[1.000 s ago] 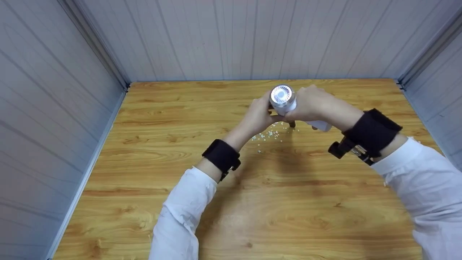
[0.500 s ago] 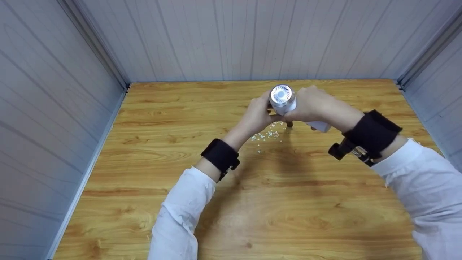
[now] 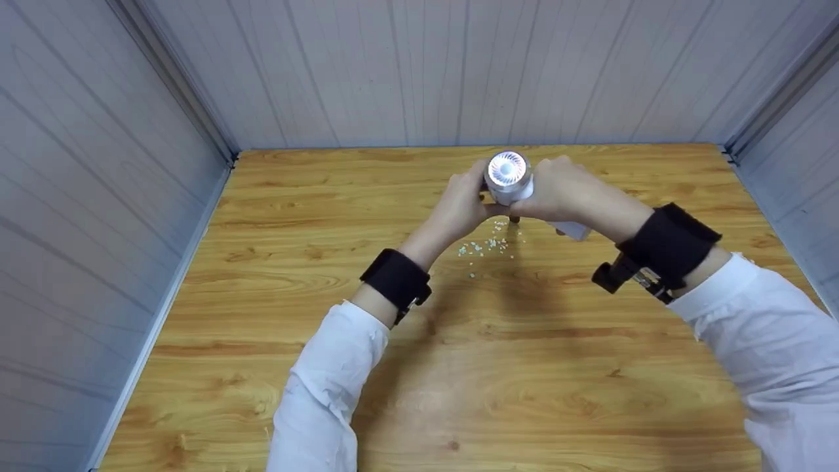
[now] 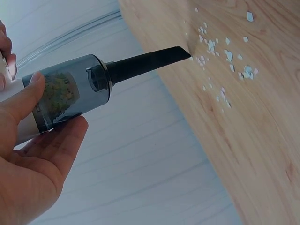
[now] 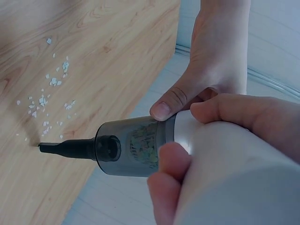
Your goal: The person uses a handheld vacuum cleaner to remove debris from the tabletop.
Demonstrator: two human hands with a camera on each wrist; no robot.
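Both hands' grip hides vacuum body overhead.

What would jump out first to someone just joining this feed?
Both hands, the left hand and the right hand, grip a small handheld vacuum over the far middle of the wooden table. Its black nozzle tips down to the scattered white crumbs.

Walls box in table on 3 sides; only crumbs near centre, approach from front
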